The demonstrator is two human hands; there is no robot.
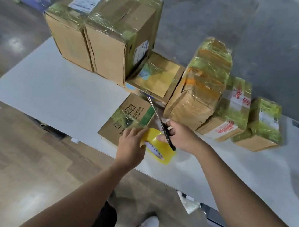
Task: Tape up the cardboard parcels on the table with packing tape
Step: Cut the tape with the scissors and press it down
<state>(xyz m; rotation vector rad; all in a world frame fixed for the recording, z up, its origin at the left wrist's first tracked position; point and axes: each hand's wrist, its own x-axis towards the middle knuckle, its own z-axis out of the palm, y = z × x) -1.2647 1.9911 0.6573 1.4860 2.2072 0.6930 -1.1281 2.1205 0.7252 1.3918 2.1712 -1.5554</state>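
My left hand fingers wrap the yellow tape roll; right hand fingers grip scissors beside the small parcel.

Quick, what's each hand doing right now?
Left hand: closed, holding the yellow tape roll.
Right hand: closed, holding the scissors.
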